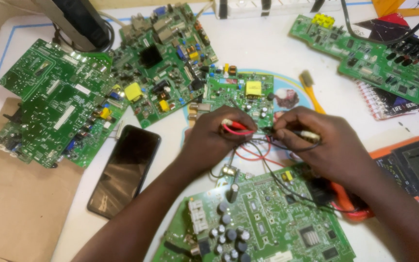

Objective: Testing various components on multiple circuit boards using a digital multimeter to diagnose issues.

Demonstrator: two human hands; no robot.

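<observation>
Nearest us sits a green circuit board (263,218), stiff and flat, studded with small silver capacitors, its top edge just under both hands. Left hand (214,138) has its grip closed in a pinch on a red probe (236,127); right hand (326,143) has its grip closed on a black probe (289,133), tips meeting between the hands. We judge the probes light, rigid plastic, smooth and a bit slippery; best held on the insulated barrel, not the metal tip. Thin red and black leads (263,155) trail down, limp and easy to snag, running toward the orange multimeter (408,165) at the right, partly under the right forearm.

Just beyond the hands lies a small green board (238,92) with a yellow block on it; fragile, bristling parts, so we judge it best handled by the edges. Left of it: a crowded board (166,58), then a larger green board (54,102). A black phone (124,170), glossy, lies on the white desk (263,48) near the left forearm. Brown paper (20,204) covers the left corner. Far right: a long green board (369,53) over a notebook, and a yellow-handled brush (311,90) close by.
</observation>
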